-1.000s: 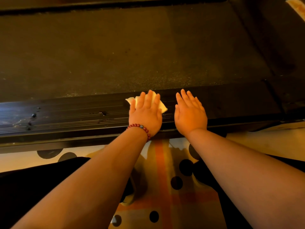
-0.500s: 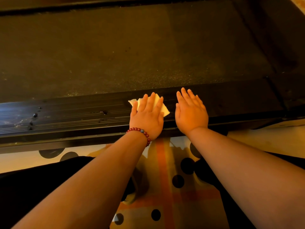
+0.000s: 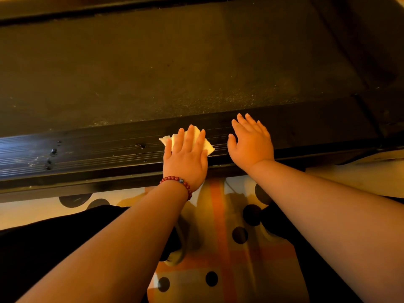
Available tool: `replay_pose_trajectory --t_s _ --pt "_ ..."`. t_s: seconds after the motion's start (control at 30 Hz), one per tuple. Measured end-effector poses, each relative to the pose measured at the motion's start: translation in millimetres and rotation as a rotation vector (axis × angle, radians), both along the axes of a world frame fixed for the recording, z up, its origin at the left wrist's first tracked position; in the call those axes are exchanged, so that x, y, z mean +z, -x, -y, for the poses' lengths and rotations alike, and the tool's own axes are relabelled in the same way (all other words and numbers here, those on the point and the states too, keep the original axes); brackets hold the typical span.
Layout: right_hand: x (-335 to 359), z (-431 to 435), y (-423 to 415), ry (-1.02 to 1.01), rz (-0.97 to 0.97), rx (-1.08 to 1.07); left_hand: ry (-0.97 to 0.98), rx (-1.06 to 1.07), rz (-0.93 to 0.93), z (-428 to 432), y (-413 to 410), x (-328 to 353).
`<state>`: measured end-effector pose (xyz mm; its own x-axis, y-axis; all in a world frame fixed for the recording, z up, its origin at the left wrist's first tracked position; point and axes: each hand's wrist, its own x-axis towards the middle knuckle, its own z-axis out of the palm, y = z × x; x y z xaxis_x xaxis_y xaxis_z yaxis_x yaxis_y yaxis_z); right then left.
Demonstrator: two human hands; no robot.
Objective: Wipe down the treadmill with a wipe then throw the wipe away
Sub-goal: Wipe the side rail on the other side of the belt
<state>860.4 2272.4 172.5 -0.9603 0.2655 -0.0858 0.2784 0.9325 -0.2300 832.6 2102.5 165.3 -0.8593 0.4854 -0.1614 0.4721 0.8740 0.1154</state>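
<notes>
A dark treadmill fills the upper view, its belt (image 3: pixel 175 66) behind a ribbed black side rail (image 3: pixel 87 154) that runs left to right. A white wipe (image 3: pixel 208 146) lies on that rail under my left hand (image 3: pixel 185 158), which presses it flat with straight fingers; a red bead bracelet circles that wrist. My right hand (image 3: pixel 251 141) rests flat on the rail just right of the wipe, fingers spread, holding nothing. Most of the wipe is hidden beneath my left palm.
Specks and smudges (image 3: pixel 52 154) mark the rail at the left. Below the rail lies a pale mat with black dots and orange stripes (image 3: pixel 218 226). Dark-clothed legs (image 3: pixel 54 248) show at the bottom left and right. A pale floor strip (image 3: pixel 360 171) shows at right.
My left hand has slid the wipe a little toward me and leftward along the rail. My right hand has stayed flat on the rail at nearly the same spot.
</notes>
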Motion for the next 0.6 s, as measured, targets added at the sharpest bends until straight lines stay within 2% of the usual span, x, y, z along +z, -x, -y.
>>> replay_pose_trajectory --t_s 0.2,0.43,0.6 --pt "1.9 33.5 16.8 0.005 -0.021 0.080 0.017 -0.007 -0.001 9.4 6.2 1.1" --pt "-7.5 39.0 17.0 -0.033 -0.004 0.079 0.013 0.102 0.036 11.8 24.7 1.2" --pt "-7.9 41.1 17.8 -0.036 0.001 0.075 0.030 -0.008 0.006 17.5 20.5 0.9"
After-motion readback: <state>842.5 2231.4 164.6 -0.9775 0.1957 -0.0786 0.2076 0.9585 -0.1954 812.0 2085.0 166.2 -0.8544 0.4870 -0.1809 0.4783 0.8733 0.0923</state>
